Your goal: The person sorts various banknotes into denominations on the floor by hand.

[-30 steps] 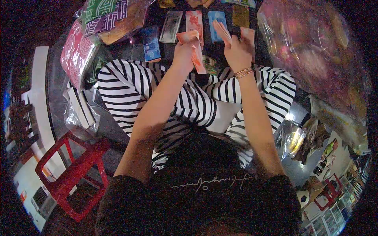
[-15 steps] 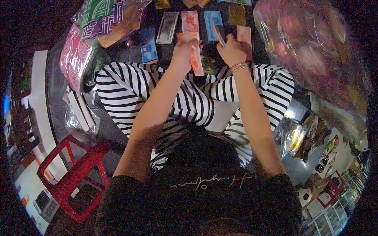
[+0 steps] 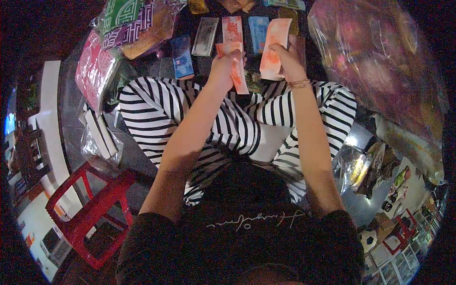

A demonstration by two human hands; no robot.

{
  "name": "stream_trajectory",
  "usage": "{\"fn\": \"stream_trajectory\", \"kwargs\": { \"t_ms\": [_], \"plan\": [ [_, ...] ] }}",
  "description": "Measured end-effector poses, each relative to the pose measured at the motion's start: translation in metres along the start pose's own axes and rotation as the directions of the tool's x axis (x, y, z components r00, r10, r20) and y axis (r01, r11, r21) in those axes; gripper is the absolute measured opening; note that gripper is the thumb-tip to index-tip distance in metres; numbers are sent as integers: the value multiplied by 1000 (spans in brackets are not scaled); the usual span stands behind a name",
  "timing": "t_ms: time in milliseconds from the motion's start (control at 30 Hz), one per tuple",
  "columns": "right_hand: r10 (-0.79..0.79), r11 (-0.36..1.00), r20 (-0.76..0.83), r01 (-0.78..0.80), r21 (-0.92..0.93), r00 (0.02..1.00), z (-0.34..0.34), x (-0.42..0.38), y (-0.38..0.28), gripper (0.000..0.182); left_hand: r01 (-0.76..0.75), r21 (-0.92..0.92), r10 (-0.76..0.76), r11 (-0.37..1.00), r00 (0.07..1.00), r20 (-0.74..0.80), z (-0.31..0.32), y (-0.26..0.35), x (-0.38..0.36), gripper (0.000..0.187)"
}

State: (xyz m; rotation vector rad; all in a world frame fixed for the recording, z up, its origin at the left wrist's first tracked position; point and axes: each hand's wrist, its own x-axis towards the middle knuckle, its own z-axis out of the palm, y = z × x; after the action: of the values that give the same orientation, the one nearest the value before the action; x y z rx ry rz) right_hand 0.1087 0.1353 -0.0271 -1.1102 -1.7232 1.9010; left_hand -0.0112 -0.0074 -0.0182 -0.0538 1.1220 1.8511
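Note:
My left hand (image 3: 225, 69) is closed around a folded orange banknote (image 3: 241, 81), whose ends stick out above and below the fingers. In my right hand (image 3: 291, 65) a pale orange banknote (image 3: 275, 37) stands with its broad face showing, pinched at its right edge by the thumb. Beyond the hands lie rows of notes: a dark blue note (image 3: 182, 53), a grey note (image 3: 205, 37), a red note (image 3: 232, 27) and a light blue note (image 3: 258, 29). A dull gold paper (image 3: 289, 21) lies behind the right-hand note, partly covered by it.
Crossed legs in striped trousers (image 3: 152, 102) are below the hands. Patterned plastic-wrapped packs (image 3: 97, 71) stand at left, a large clear plastic bag (image 3: 365, 57) at right. A red plastic stool (image 3: 90, 209) is at lower left. Shiny plastic wrapping (image 3: 354, 171) lies at right.
My right hand has shifted slightly right; it now shows a broad orange note where a thin edge-on slip showed before. My left hand keeps its grip. The whole view has shifted slightly.

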Motion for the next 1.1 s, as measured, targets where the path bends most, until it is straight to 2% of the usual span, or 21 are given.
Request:
{"fn": "stream_trajectory", "kwargs": {
  "t_ms": [33,100,167,233,300,400,500,567,600,667,700,767,900,967,1000,1067,1100],
  "plan": [
    [61,948,124,-96,302,990,1,-7,-12,40,2,-4,-2,1000,1000,0,0,-1,0,26],
    [72,934,127,-112,339,989,4,-19,-27,37,9,-8,-10,1000,1000,-16,1,-2,4,27],
    [45,891,239,-147,429,970,4,-20,-28,38,27,-23,-26,999,999,21,-3,-1,7,27],
    [37,893,243,-142,428,969,5,-19,-25,38,44,-37,-41,998,998,57,-6,-3,8,27],
    [31,894,246,-137,426,969,4,-17,-22,39,24,9,-24,1000,999,-33,2,0,1,26],
    [45,908,239,-140,396,970,1,-10,-15,39,23,15,-23,1000,1000,-4,4,2,1,25],
    [45,881,193,-130,455,980,3,-10,-16,37,9,-3,-9,1000,1000,8,4,2,0,24],
    [-43,873,148,-35,487,988,3,-17,-24,35,1,-13,0,1000,1000,18,3,2,1,24],
    [-42,873,148,-36,487,988,4,-17,-24,35,-7,-23,7,1000,1000,28,2,1,2,24],
    [125,902,-1,-113,416,992,6,-17,-25,30,-6,-9,6,1000,1000,5,2,0,4,24],
    [126,902,0,-114,416,992,5,-14,-19,30,-5,6,5,1000,1000,-19,2,-1,4,23],
    [-95,983,-183,121,137,978,6,-7,-9,28,4,16,-3,1000,1000,-31,2,0,3,23],
    [-21,965,-127,54,258,992,6,-6,-1,29,6,39,-5,999,999,-38,2,0,4,22],
    [-222,941,-208,265,210,953,8,-3,-3,30,4,26,-3,1000,1000,-25,1,0,4,22],
    [-221,941,-207,264,209,953,9,-4,-5,30,1,12,-1,1000,1000,-13,2,0,3,22],
    [-352,912,-235,388,134,906,11,-4,-11,33,25,32,-24,999,999,-28,4,1,1,22],
    [-351,911,-233,388,137,907,13,-2,-12,33,50,55,-48,997,998,-43,4,2,0,23]
  ]
}}
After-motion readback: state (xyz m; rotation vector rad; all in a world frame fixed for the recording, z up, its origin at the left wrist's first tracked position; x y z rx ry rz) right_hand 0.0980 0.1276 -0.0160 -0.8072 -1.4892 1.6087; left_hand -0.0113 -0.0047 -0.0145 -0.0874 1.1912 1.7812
